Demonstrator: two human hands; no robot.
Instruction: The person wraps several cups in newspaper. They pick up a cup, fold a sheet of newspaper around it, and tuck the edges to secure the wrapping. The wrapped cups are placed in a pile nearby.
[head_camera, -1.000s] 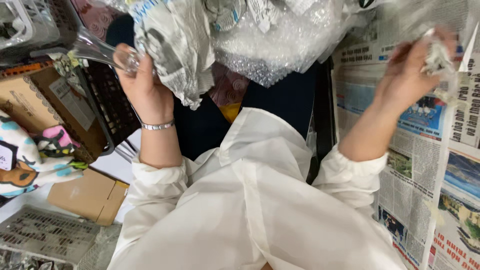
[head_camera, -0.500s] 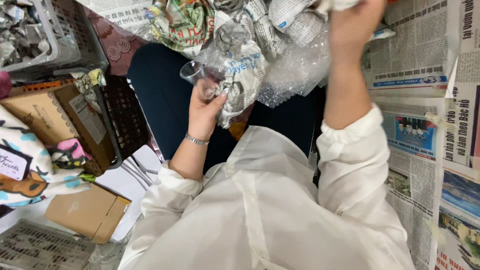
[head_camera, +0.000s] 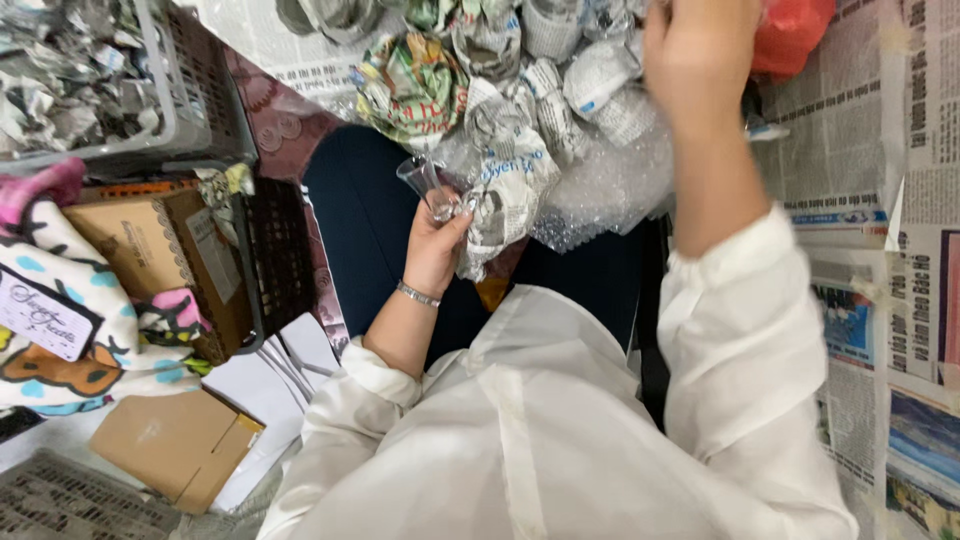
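The floor (head_camera: 900, 130) is covered with newspaper sheets, which are seen along the right edge and at the top. A grey basket (head_camera: 170, 90) filled with crumpled paper is placed at the top left corner, and a black basket (head_camera: 275, 250) holding a brown box (head_camera: 140, 235) is seen below it at the left edge. A colourful cloth (head_camera: 60, 320) is laid beside that box, and a flat cardboard piece (head_camera: 170, 445) lies near the bottom left corner.

A heap of wrapped bundles (head_camera: 520, 60) is seen at the top middle, with a sheet of bubble wrap (head_camera: 610, 190) spread just below it. A red bag (head_camera: 790, 35) is partly visible at the top, right of the raised arm.

The left hand (head_camera: 435, 245) is held in the middle, over the dark lap, with a silver bracelet (head_camera: 418, 294) on the wrist. Its fingers are clamped on a clear glass (head_camera: 430, 185), which is tilted with the mouth pointing up and left. The lower part of the glass is touched by a crumpled newspaper (head_camera: 505, 195), which hangs beside the same hand.

The right hand (head_camera: 695, 50) is raised to the top edge, over the bundles. Its back is turned to the camera and it is blurred, so it cannot be told whether its fingers are apart or together.
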